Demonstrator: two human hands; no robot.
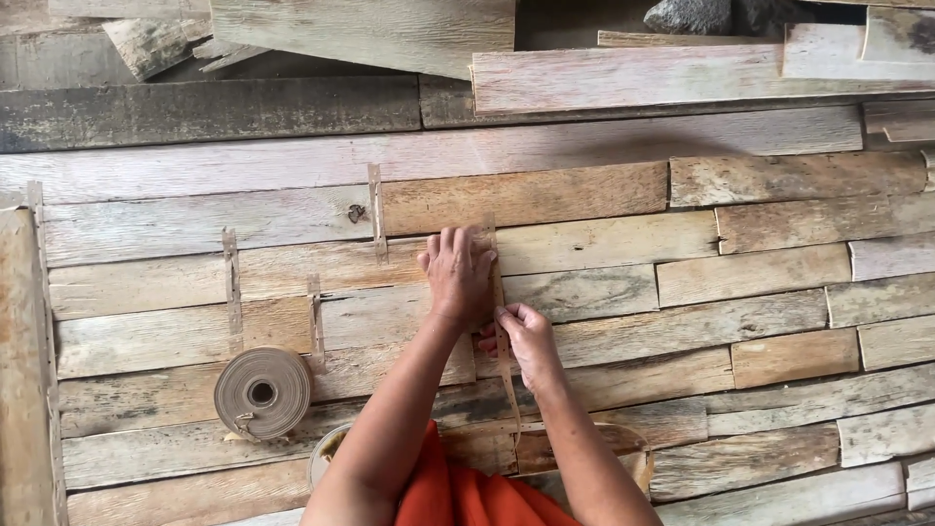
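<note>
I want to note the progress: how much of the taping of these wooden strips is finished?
Four tape pieces already cross seams on the left. The left hand presses a strip that the right hand pinches. Right-side slats show no tape; the roll looks full.

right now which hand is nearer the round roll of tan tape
Left. The left hand presses flat on the wooden strips, up and right of the round roll of tan tape. The right hand pinches a strip farther right.
</note>
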